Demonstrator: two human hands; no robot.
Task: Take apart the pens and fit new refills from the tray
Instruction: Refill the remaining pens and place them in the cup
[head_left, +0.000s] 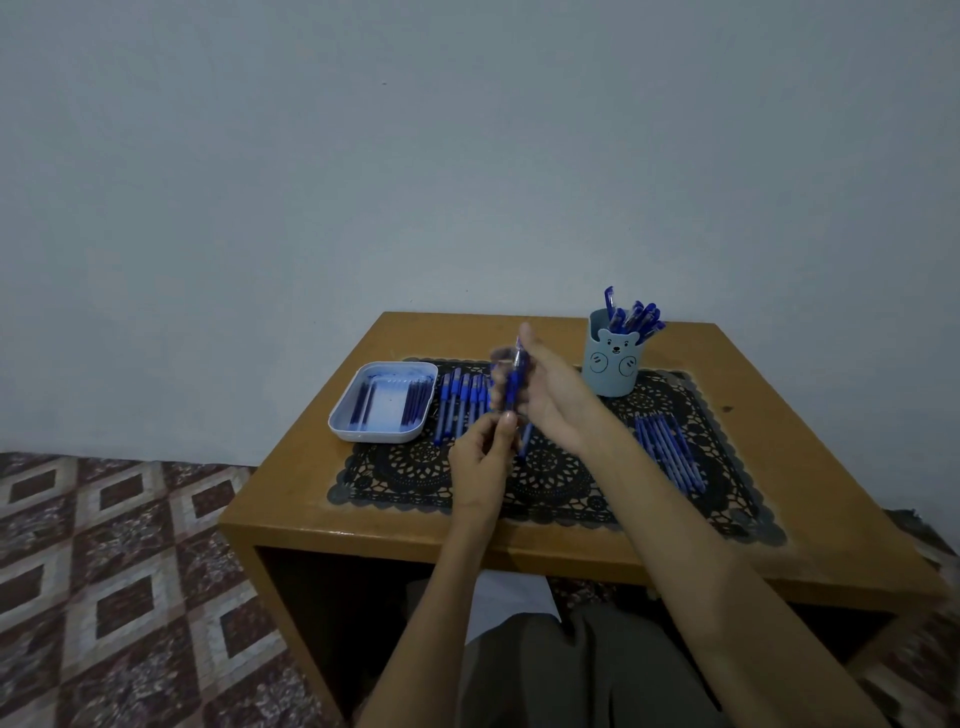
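The left hand pinches the lower end of an upright blue pen with its fingers. The right hand curls round its barrel, above the surface.

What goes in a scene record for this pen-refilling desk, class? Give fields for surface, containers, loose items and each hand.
Surface: wooden table with a black lace mat
Tray: pale, at the mat's left, holding dark refills
Cup: bear-faced, back right, full of blue pens
Loose items: row of pens right of the tray; slim blue pieces at the mat's right
Left hand: pinches the lower end of the held pen
Right hand: grips its upper part, blurred
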